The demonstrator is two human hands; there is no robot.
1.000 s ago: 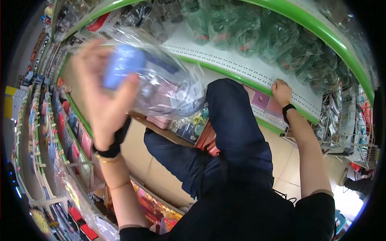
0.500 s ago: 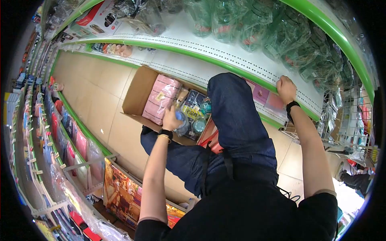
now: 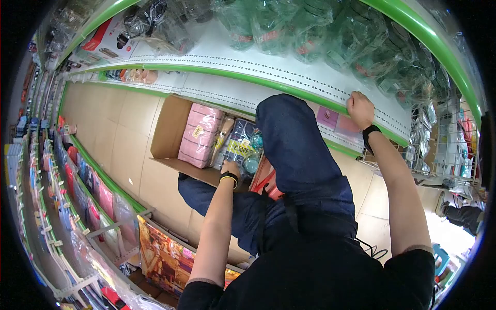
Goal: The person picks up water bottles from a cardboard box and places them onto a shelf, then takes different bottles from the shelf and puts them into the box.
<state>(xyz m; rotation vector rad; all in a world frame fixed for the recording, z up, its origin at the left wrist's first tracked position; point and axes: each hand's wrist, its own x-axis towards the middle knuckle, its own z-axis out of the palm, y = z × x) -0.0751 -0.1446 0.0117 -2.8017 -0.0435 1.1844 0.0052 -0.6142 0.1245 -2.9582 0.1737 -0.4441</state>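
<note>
My left hand (image 3: 231, 168) reaches into an open cardboard box (image 3: 170, 126) on the floor. Its fingers look curled, but whatever they hold is hidden down among the contents. Beside it lie a pink wrapped package (image 3: 200, 135), a tan wrapped item (image 3: 223, 135) and a dark blue package with yellow lettering (image 3: 241, 139). A teal glass-like item in clear wrap (image 3: 251, 164) sits at the box's right side. My right hand (image 3: 360, 108) is closed over the green front edge of the white shelf (image 3: 310, 85), bearing no loose item that I can see.
Green jugs in clear plastic (image 3: 305, 33) line the shelf above. A wire basket rack (image 3: 444, 139) stands at the right, with another person's shoe (image 3: 443, 204) beyond. Hanging packaged goods (image 3: 103, 191) fill the left racks. A printed carton (image 3: 165, 253) is beside my left arm.
My left hand has moved lower and slightly right in the box; the blue clear-wrapped item at its fingers is no longer visible. My right hand still rests on the shelf edge.
</note>
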